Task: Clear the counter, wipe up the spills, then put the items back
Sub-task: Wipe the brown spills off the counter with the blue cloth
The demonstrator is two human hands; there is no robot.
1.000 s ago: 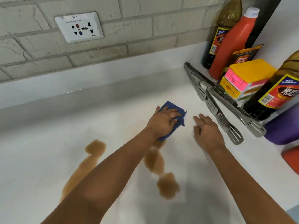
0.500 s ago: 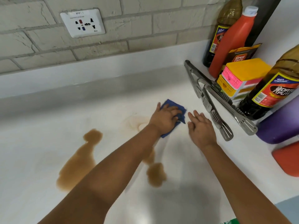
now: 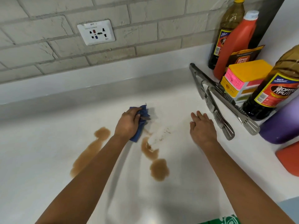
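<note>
Left hand grips a bunched blue cloth on the white tabletop, fingers curled round it, just far of the middle brown spill. A second brown spill lies left of that forearm. Right hand rests flat, fingers straight, holding nothing, beside metal tongs. Bottles and a yellow box are crowded at far right.

We see a home kitchen: white counter, brick backsplash, sauce bottles, tongs.
</note>
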